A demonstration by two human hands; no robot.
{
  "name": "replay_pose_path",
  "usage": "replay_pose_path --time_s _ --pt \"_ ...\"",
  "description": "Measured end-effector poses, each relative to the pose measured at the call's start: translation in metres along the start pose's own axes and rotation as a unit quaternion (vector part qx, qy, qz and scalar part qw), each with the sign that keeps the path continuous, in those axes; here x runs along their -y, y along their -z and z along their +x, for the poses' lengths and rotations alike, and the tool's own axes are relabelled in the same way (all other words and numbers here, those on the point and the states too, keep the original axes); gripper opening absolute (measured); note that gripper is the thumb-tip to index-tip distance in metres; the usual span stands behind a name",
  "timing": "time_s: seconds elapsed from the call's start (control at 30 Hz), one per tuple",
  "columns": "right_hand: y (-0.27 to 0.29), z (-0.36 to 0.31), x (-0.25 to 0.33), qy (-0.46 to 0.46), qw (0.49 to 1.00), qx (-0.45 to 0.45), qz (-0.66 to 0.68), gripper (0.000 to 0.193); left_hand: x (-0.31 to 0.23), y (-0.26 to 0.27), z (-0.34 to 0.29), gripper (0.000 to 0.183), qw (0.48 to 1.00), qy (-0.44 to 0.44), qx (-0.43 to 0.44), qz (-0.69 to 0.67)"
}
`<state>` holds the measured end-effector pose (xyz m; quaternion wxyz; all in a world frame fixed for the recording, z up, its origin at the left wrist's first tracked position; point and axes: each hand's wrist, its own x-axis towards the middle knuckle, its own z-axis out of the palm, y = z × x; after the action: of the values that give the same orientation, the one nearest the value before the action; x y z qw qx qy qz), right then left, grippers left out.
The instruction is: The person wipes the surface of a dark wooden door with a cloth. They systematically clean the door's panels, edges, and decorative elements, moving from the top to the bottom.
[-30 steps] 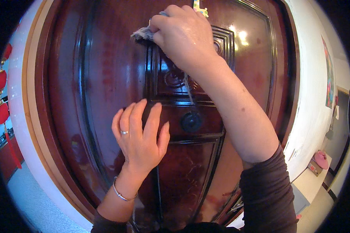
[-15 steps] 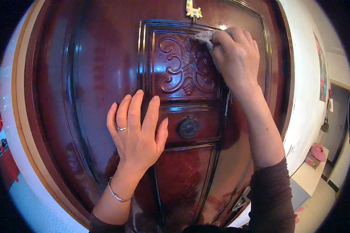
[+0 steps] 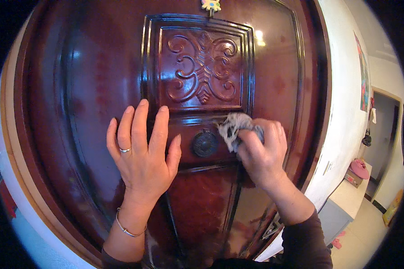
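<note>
A dark red-brown glossy door (image 3: 107,76) fills most of the view. My left hand (image 3: 146,154) is laid against it with fingers spread and holds nothing; a ring and a bracelet show on that hand and wrist. My right hand (image 3: 262,152) is closed round a crumpled grey cloth (image 3: 238,127), which lies against the door just right of the round dark door knocker (image 3: 205,143). Above both hands is a square panel with raised scrollwork (image 3: 203,67), none of it covered now.
A yellow spotted ornament (image 3: 211,5) hangs on a hook at the top. Right of the door frame runs a white wall (image 3: 341,85). Beyond it a pale cabinet (image 3: 345,199) carries a box and a pink item (image 3: 360,168). A metal door handle (image 3: 272,227) sits low on the right.
My right hand with the cloth has moved down from the carved panel's upper right corner to beside the knocker. My left hand stays spread on the door. The view has shifted slightly.
</note>
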<state>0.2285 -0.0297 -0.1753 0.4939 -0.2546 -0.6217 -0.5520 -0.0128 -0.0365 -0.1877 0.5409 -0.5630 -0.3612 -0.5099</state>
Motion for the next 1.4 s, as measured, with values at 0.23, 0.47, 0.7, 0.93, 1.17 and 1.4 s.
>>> replay_pose_path --time_s 0.23,0.47,0.7,0.93,1.17,1.4 --pt "-0.02 0.064 -0.04 0.007 0.997 -0.071 -0.033 0.032 0.001 0.001 0.0 0.05 1.0 0.003 0.005 0.015" --pt "-0.025 0.052 -0.022 0.012 0.992 -0.098 0.077 0.04 0.006 0.004 -0.001 0.049 1.0 0.01 0.002 0.02" --pt "0.022 -0.172 0.103 0.023 0.964 0.084 0.252 0.021 0.0 -0.002 -0.001 0.048 1.0 0.007 -0.018 0.013" --pt "0.013 -0.151 0.121 0.057 0.963 0.081 0.249 0.028 0.006 -0.002 -0.001 0.046 0.999 0.001 -0.045 -0.021" --pt "-0.03 -0.028 0.134 0.02 0.969 -0.046 0.242 0.032 0.044 0.031 -0.037 0.042 0.992 0.037 -0.078 -0.088" --pt "0.003 -0.201 0.225 0.151 0.879 0.187 0.411 0.03 0.059 0.093 -0.138 0.04 0.985 0.168 0.028 0.002"
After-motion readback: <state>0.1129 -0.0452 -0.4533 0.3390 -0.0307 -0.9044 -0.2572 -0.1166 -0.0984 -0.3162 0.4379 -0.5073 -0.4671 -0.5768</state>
